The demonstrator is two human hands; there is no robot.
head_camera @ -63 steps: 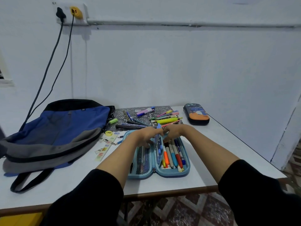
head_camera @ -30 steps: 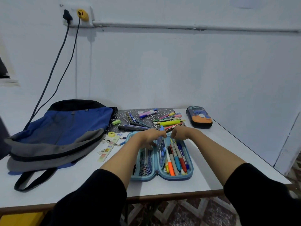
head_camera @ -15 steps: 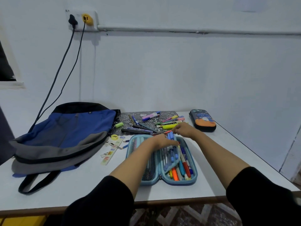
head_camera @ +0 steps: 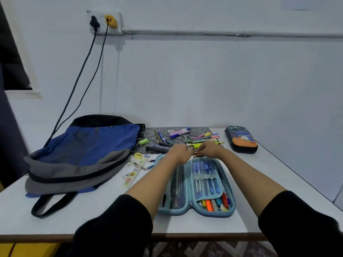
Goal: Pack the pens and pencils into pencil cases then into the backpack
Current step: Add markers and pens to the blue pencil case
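Shows backpack (head_camera: 83, 145) flat at desk (head_camera: 185, 225) left, open case (head_camera: 204, 175) mid-desk. Finds left hand (head_camera: 179, 153) at the case's far end, fingers curled, grip impossible to tell. Has right hand (head_camera: 210, 150) just beside it pinching a red pen (head_camera: 197, 153), loose pens (head_camera: 202, 140) just behind.

The rear wall (head_camera: 204, 80) was plain white, with a surface conduit (head_camera: 222, 32) running right from a socket plate (head_camera: 120, 17) that carried 2 plugs. A dark window opening (head_camera: 11, 58) with a white sill sat at the left. The table (head_camera: 92, 216) had a white top and brown front edge, and patterned floor tiles (head_camera: 204, 249) showed beneath it.
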